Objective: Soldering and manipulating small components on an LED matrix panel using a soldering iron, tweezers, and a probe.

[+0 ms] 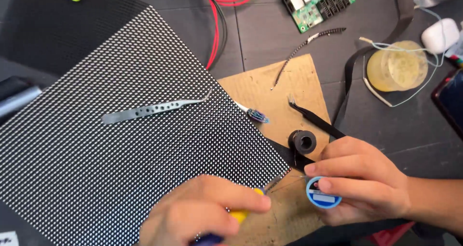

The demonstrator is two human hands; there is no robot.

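Note:
My left hand (200,212) grips a yellow-handled tool (239,215), its thin metal tip pointing right toward the corner of a large black dotted panel (120,145). My right hand (361,181) holds a small round blue-and-white spool (322,193) between thumb and fingers, with a fine wire running from it toward the tool's tip. Both hands meet over a brown cardboard sheet (284,87). A small black spool (302,141) stands just above my right hand.
Silver tweezers (154,108) lie on the panel. Black tweezers (316,119), a small brush tip (255,114), a green circuit board (316,2), red and black wires (215,29), a yellow lidded tub (396,65) and a white earbud case (440,35) lie around.

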